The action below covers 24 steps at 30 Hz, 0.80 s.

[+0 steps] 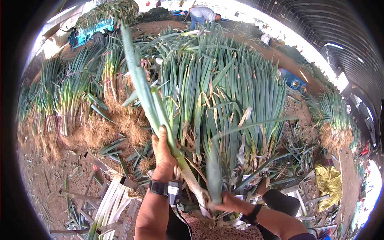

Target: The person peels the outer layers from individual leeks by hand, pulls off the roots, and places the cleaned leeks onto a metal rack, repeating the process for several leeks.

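Observation:
My left hand [163, 151] is closed round the middle of a long green onion [149, 104]. The stalk slants from its leafy top at upper left to its white root end [199, 193] near my lap. Low on the right, my right hand [229, 203] is closed on a loose green onion leaf [215, 176], smeared by motion, whose long tip bends off to the right. My right hand is close beside the root end; whether it touches the stalk I cannot tell. In front of me stands a dense mass of upright green onions [224, 92].
Tied green onion bundles [72, 100] with shaggy roots stand at left. Trimmed white stalks [110, 204] lie on a metal frame [86, 196] at lower left. A yellow sack [329, 186] lies at right. Farther back are a loaded blue cart [92, 33] and a bending person [203, 15].

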Each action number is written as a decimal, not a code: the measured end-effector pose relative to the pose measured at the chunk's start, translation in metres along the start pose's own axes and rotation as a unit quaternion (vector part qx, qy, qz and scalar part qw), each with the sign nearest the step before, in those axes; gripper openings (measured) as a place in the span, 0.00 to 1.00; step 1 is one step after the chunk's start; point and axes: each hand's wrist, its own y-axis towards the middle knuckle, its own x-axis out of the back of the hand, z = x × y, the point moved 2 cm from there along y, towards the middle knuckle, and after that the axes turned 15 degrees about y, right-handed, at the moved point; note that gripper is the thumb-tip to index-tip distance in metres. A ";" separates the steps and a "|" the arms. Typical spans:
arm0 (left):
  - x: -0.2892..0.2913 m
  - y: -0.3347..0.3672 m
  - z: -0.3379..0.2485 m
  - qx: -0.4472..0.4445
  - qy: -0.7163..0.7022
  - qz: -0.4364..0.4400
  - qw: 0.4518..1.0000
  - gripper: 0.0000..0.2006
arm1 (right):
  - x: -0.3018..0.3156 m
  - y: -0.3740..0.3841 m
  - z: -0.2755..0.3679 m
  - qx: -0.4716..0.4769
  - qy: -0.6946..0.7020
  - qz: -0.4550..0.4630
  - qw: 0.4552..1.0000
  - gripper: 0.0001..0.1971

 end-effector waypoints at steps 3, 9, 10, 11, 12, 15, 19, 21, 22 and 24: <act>0.001 0.000 -0.019 -0.040 0.011 -0.034 0.999 0.25 | -0.019 -0.040 -0.152 -0.087 -0.136 0.043 0.986 0.20; 0.007 -0.004 0.002 -0.061 -0.021 0.020 0.998 0.26 | 0.032 -0.006 -0.093 -0.180 -0.312 0.121 0.925 0.20; -0.003 -0.007 0.001 -0.049 -0.054 0.075 0.995 0.25 | 0.047 0.006 -0.074 -0.173 -0.301 0.016 0.938 0.21; -0.003 -0.004 0.008 -0.049 -0.100 0.108 0.988 0.25 | 0.058 0.013 -0.039 -0.011 -0.185 -0.054 0.981 0.22; -0.008 -0.010 0.006 -0.010 -0.125 0.148 0.981 0.28 | 0.059 0.021 0.003 0.082 -0.034 -0.130 0.988 0.25; -0.021 -0.018 0.012 0.049 -0.185 0.218 0.957 0.26 | 0.072 0.058 0.088 0.250 -0.003 -0.164 0.954 0.31; -0.026 -0.021 0.022 0.080 -0.208 0.241 0.945 0.23 | 0.072 0.078 0.114 0.329 0.006 -0.213 0.920 0.23; -0.027 -0.019 0.027 0.107 -0.177 0.263 0.942 0.22 | 0.077 0.081 0.104 0.229 0.045 -0.195 0.953 0.21; -0.026 -0.019 0.026 0.109 -0.177 0.261 0.943 0.22 | 0.075 0.082 0.106 0.227 0.046 -0.193 0.953 0.21; -0.028 -0.022 0.021 0.131 -0.191 0.270 0.935 0.22 | 0.070 0.083 0.111 0.265 0.193 -0.159 0.931 0.22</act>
